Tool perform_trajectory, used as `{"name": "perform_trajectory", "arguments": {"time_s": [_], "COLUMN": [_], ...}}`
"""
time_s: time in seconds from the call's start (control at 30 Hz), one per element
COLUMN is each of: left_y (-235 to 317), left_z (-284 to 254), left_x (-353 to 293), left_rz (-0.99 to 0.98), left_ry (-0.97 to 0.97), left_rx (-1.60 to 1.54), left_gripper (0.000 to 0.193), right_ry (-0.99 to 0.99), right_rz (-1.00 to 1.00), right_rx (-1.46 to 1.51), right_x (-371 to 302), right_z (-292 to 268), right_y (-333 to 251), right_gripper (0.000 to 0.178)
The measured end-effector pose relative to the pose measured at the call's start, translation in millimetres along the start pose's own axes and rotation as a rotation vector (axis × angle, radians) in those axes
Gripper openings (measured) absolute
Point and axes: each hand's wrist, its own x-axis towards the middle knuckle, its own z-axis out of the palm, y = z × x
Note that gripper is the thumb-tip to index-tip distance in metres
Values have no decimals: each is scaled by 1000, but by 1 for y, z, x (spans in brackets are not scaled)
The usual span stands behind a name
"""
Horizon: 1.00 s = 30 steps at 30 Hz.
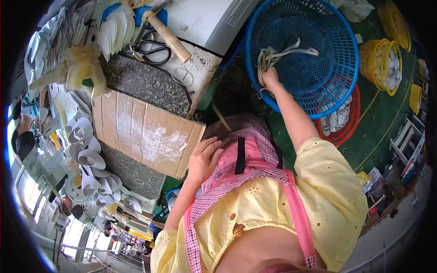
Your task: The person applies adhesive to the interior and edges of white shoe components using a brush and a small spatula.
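My right hand (270, 80) reaches over the near left rim of a large blue plastic basket (298, 75). Its fingers are closed on a bunch of pale strips (269, 58), whose white ends trail across the inside of the basket. What the strips are made of is hard to tell. My left hand (205, 159) rests at the front of my apron, fingers stretched out, with nothing in it. Just beside it is the right edge of a cardboard sheet (141, 129), which has shiny, whitish smears and lies on a speckled stone slab (150, 82).
A hammer (168, 38) and black-handled scissors (154, 51) lie at the back of the bench. Curled white pieces (91, 157) crowd its left side, near a yellowish lumpy object (75, 70). Beneath the blue basket shows a red basket (353, 120); yellow baskets (375, 63) stand farther right.
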Motion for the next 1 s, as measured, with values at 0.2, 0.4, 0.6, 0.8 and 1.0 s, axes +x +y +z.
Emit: {"name": "perform_trajectory", "arguments": {"time_s": [0.2,0.4,0.6,0.8,1.0], "left_y": [5,6,4,-13,-24], "left_z": [-15,-38,-50,-35,-31], "left_x": [13,20,-7,-39,-44], "left_rz": [7,80,83,14,6], "left_ry": [-38,71,171,302,261], "left_rx": [-94,-54,-23,-59,-86], "left_gripper": [20,20,18,19,19], "right_ry": [-92,-314,-872,419,8], "right_rz": [-476,-1012,-1035,-1397,-1410], "right_rx": [580,395,812,-908,-387], "right_x": [-83,-167,-169,-101,-102], "right_z": [-105,-136,-94,-23,-35], "right_y": [-103,-269,-430,-463,-386], "right_gripper": [18,13,12,28,12]}}
